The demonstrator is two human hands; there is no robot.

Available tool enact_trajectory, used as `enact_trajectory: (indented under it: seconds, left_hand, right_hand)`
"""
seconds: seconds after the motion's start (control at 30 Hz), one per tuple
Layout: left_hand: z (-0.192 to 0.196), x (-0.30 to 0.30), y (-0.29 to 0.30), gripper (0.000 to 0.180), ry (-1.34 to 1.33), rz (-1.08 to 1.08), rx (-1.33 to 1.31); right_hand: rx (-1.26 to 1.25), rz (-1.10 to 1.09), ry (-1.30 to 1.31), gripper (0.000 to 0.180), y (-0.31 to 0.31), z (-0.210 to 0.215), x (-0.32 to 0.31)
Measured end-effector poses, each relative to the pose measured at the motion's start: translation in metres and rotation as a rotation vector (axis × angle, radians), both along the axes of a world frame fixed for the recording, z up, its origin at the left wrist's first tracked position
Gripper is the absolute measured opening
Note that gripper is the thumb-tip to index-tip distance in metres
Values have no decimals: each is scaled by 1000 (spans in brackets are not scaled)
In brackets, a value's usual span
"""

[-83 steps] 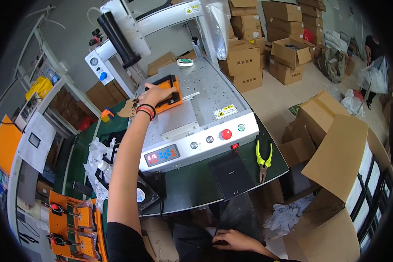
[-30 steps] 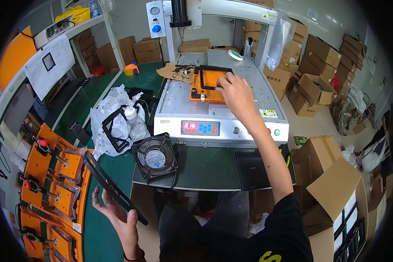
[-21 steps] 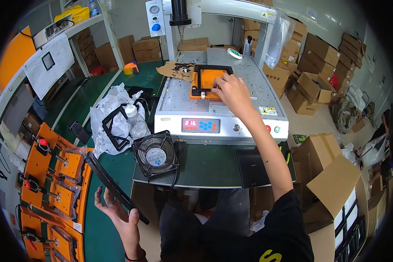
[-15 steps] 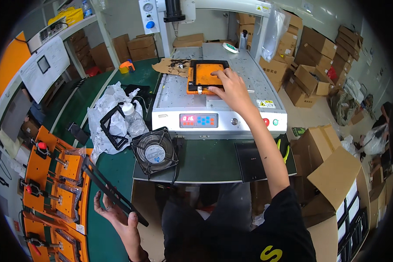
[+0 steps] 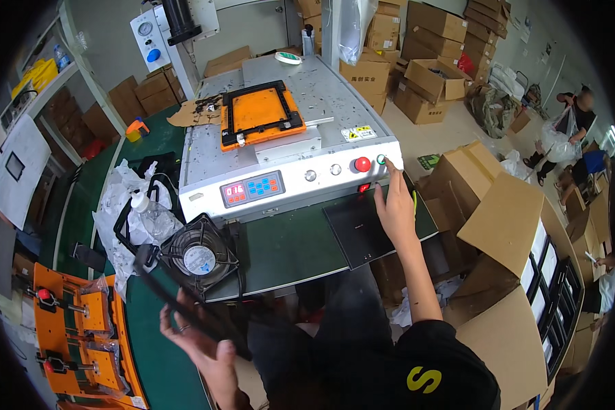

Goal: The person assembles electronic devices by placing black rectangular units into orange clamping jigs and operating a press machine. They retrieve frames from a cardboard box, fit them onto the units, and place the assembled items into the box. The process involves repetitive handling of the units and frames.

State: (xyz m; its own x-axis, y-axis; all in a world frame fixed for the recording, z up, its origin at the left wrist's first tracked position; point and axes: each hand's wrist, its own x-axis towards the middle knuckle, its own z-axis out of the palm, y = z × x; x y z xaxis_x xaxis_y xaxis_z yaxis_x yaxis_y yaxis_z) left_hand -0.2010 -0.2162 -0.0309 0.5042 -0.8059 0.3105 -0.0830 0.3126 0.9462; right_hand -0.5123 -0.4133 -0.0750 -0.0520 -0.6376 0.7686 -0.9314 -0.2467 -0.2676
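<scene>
My right hand point(image 5: 396, 212) reaches to the front panel of a grey bench machine point(image 5: 342, 156), its index finger at the green button point(image 5: 381, 160) and nothing held. Beside that button sits a red knob point(image 5: 362, 165). On the machine bed a black frame point(image 5: 255, 89) lies on an orange fixture point(image 5: 261, 115), apart from both hands. Low at the left, my left hand point(image 5: 212, 352) grips another thin black frame point(image 5: 178, 299), held tilted and blurred by motion. A round-bladed fan point(image 5: 199, 260) stands just beyond it on the green table.
White plastic and a clear bottle point(image 5: 150, 215) lie left of the fan. Orange clamp fixtures point(image 5: 92, 321) line the lower left. A flat black panel point(image 5: 362, 236) rests before the machine. An open carton point(image 5: 506, 239) stands at right; people are in the far right background.
My right hand has left the fixture and moved to the green button. My left hand still has its black frame. The whole view has swung to the right and tilted.
</scene>
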Motion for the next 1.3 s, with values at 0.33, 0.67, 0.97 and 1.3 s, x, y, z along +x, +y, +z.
enact_trajectory:
  seconds: [0.33,0.67,0.97,1.3]
  left_hand:
    - [16,-68,-31,106,-395,-475,118]
    - [16,-76,-14,137,-188,-705,221]
    - [-95,-93,1,133,1555,-1576,291]
    - [-101,-73,-5,77,1358,-1497,153]
  right_hand:
    - [317,308,-196,56,21,44,-4]
    - [821,1260,-1572,104,62,14,55]
    - [911,1885,-1610,124,94,-15,112]
    - [592,408,-449,101,105,-30,48]
